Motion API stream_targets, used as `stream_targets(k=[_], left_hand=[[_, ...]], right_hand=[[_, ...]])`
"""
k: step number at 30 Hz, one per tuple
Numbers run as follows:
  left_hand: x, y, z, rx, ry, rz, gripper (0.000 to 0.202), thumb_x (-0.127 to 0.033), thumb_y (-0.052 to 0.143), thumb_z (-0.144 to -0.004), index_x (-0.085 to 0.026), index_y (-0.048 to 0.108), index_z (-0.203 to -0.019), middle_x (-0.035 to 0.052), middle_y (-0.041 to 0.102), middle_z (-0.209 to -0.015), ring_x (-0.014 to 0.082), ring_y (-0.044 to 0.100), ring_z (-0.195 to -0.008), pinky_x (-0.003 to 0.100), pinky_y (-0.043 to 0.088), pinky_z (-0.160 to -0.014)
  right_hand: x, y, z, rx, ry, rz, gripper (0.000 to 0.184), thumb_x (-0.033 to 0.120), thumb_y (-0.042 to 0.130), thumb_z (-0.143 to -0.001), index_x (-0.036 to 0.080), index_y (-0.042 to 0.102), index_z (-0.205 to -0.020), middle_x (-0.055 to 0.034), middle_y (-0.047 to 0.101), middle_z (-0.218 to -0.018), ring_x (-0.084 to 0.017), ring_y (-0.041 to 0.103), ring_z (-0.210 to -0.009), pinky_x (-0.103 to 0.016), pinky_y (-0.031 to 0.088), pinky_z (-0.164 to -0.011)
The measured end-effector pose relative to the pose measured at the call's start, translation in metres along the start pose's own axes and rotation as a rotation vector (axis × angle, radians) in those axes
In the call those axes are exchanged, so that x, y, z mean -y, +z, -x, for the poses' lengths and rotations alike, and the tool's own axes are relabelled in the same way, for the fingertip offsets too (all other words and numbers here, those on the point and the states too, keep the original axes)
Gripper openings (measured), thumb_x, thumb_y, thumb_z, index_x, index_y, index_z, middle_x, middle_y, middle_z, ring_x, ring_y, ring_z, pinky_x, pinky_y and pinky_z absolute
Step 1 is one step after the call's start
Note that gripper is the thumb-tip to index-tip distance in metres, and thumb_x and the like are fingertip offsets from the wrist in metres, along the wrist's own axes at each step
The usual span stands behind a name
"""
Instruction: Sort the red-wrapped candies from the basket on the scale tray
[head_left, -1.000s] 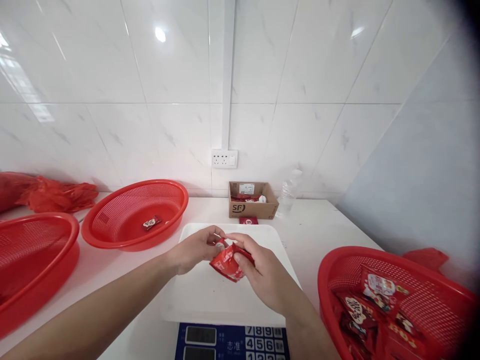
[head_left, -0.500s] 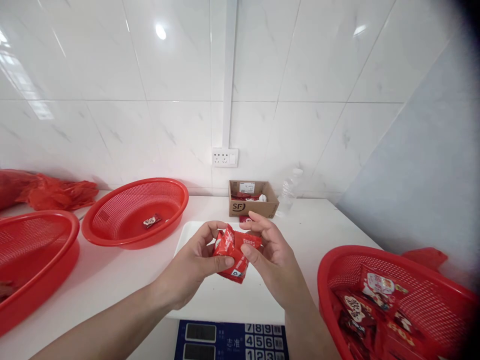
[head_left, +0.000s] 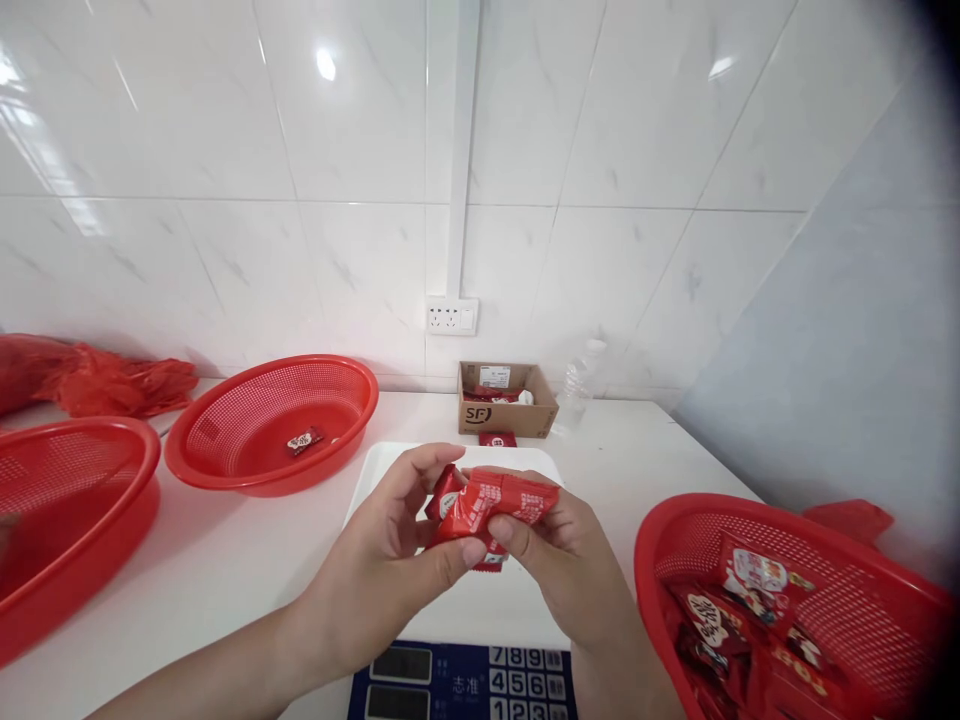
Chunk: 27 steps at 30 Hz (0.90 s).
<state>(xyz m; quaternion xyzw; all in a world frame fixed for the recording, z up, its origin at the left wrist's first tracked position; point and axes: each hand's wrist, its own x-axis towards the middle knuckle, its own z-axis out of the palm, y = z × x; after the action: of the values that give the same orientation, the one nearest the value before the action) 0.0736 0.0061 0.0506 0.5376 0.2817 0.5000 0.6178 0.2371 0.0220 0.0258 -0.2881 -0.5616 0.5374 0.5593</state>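
Above the white weighing pan of a scale, red snack packets sit between my hands. My left hand pinches them from the left, with its thumb along the front. My right hand grips the right side, its thumb pressed on the wrapper and its other fingers mostly behind. A darker red packet end with a pale label shows beside the left fingers. I cannot tell exactly how many packets there are. The blue scale panel with its keys lies below my hands.
A red basket at right holds several snack packets. Another red basket at left has a small packet inside; a third basket is nearer. Behind stand a cardboard box, a single packet and a clear bottle.
The packets have turned and shifted slightly right, now lying more sideways. My right hand has lowered and folded its fingers behind them; my left hand still grips.
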Motion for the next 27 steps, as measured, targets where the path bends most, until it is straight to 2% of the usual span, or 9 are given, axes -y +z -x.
stream_targets(k=[4, 9, 15, 18, 22, 27], left_hand=[[-0.002, -0.006, 0.001, -0.006, 0.020, -0.019, 0.026, -0.029, 0.064, -0.088, -0.033, 0.060, -0.113, 0.0010, 0.061, -0.108, 0.0143, 0.056, -0.100, 0.023, 0.050, -0.085], [-0.004, -0.008, -0.001, -0.052, 0.035, 0.009, 0.025, -0.027, 0.067, -0.085, -0.033, 0.063, -0.109, -0.0006, 0.061, -0.095, 0.0125, 0.058, -0.089, 0.019, 0.051, -0.074], [-0.007, -0.005, 0.000, -0.098, 0.062, -0.069, 0.015, -0.025, 0.070, -0.083, -0.031, 0.068, -0.097, -0.0023, 0.063, -0.091, 0.0095, 0.057, -0.081, 0.014, 0.050, -0.068], [-0.006, -0.006, 0.001, -0.083, 0.057, -0.099, 0.013, -0.027, 0.069, -0.083, -0.030, 0.068, -0.096, -0.0022, 0.063, -0.090, 0.0100, 0.056, -0.078, 0.016, 0.050, -0.067], [-0.004, -0.009, 0.000, -0.021, 0.025, -0.164, 0.011, -0.032, 0.063, -0.088, -0.028, 0.067, -0.097, -0.0003, 0.061, -0.091, 0.0129, 0.055, -0.081, 0.022, 0.049, -0.071], [-0.005, -0.008, -0.001, 0.059, -0.013, -0.185, 0.025, -0.040, 0.063, -0.086, -0.025, 0.067, -0.105, 0.0051, 0.059, -0.104, 0.0192, 0.055, -0.091, 0.032, 0.050, -0.080]], right_hand=[[-0.004, -0.001, 0.000, -0.024, -0.045, -0.017, 0.017, 0.035, 0.072, -0.080, 0.023, 0.071, -0.091, -0.0024, 0.074, -0.090, -0.019, 0.070, -0.084, -0.029, 0.058, -0.073], [-0.006, -0.003, 0.004, -0.030, -0.022, -0.026, 0.025, 0.042, 0.070, -0.080, 0.021, 0.070, -0.095, -0.0054, 0.075, -0.091, -0.023, 0.071, -0.085, -0.035, 0.059, -0.072], [-0.003, 0.001, 0.008, -0.053, -0.030, -0.068, 0.027, 0.046, 0.067, -0.082, 0.021, 0.071, -0.092, -0.0057, 0.075, -0.084, -0.021, 0.070, -0.072, -0.034, 0.058, -0.065], [0.000, 0.004, 0.009, -0.113, -0.015, -0.073, 0.027, 0.047, 0.068, -0.080, 0.021, 0.070, -0.087, -0.0051, 0.074, -0.081, -0.022, 0.069, -0.071, -0.035, 0.058, -0.065], [0.005, 0.006, 0.010, -0.128, -0.012, -0.023, 0.028, 0.049, 0.069, -0.078, 0.020, 0.070, -0.080, -0.0040, 0.072, -0.076, -0.021, 0.067, -0.069, -0.033, 0.056, -0.063], [0.009, 0.007, 0.010, -0.159, 0.006, 0.099, 0.033, 0.052, 0.067, -0.078, 0.021, 0.072, -0.086, -0.0040, 0.072, -0.081, -0.022, 0.067, -0.078, -0.032, 0.054, -0.070]])
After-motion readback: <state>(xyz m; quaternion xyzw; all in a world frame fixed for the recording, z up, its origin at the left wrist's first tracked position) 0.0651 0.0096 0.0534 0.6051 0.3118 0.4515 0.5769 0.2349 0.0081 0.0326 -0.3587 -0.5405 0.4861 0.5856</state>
